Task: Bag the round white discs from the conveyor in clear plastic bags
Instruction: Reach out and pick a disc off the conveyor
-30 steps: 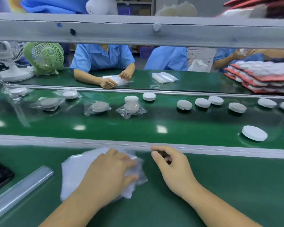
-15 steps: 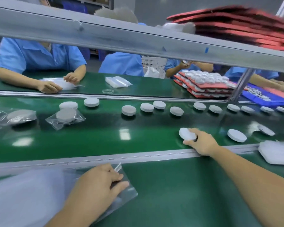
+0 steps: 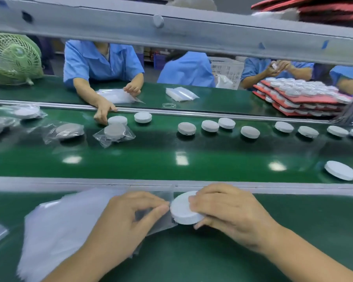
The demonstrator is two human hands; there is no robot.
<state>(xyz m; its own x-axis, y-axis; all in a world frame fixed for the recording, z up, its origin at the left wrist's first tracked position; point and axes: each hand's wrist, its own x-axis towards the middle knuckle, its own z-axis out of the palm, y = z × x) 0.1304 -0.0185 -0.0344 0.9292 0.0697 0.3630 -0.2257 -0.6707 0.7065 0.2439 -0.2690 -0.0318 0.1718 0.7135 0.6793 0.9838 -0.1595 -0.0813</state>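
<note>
Our right hand (image 3: 228, 216) grip is closed round the disc (image 3: 181, 210), held at the mouth of the bag (image 3: 160, 222), low over the near surface (image 3: 293, 251). Our left hand (image 3: 120, 224) grip pinches the bag's top film. We'd lift that film wider, feed the disc edge-first, and pin the bag stack (image 3: 55, 224) so only one opens.
</note>
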